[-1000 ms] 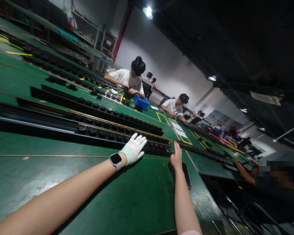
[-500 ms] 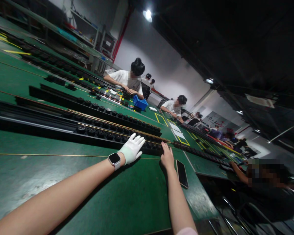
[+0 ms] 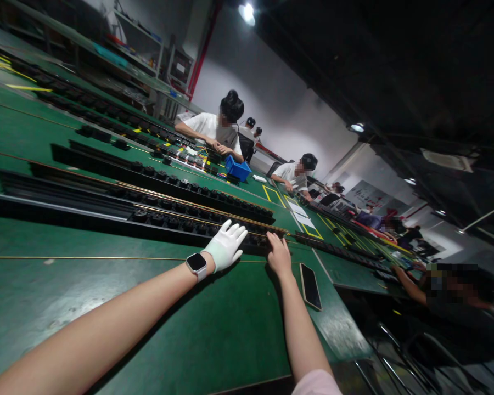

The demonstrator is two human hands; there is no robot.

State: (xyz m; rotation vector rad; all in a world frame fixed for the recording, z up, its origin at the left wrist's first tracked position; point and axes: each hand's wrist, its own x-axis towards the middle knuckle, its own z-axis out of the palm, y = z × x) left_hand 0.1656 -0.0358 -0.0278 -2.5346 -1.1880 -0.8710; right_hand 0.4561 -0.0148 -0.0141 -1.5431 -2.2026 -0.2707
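Observation:
My left hand (image 3: 226,248), in a white glove with a watch above it, lies with fingers spread over the near black channel rail (image 3: 86,222). Black round parts (image 3: 156,219) sit in a row inside that rail, and thin brass-coloured rods (image 3: 181,203) run along it. At the rail's right end is my bare right hand (image 3: 279,255), its fingers stretched forward and touching the end area. Whether its fingertips press on a rod or on the rail, I cannot tell.
A phone (image 3: 310,286) lies right of my right hand on the green table (image 3: 230,329). Another black rail (image 3: 90,167) lies behind. A long rod (image 3: 86,258) crosses in front. Across the table, a person (image 3: 212,131) works near a blue bin (image 3: 237,169); another person sits at right.
My right hand has shifted slightly left along the rail's end. My left hand stays in place on the rail. The whole view has moved a little.

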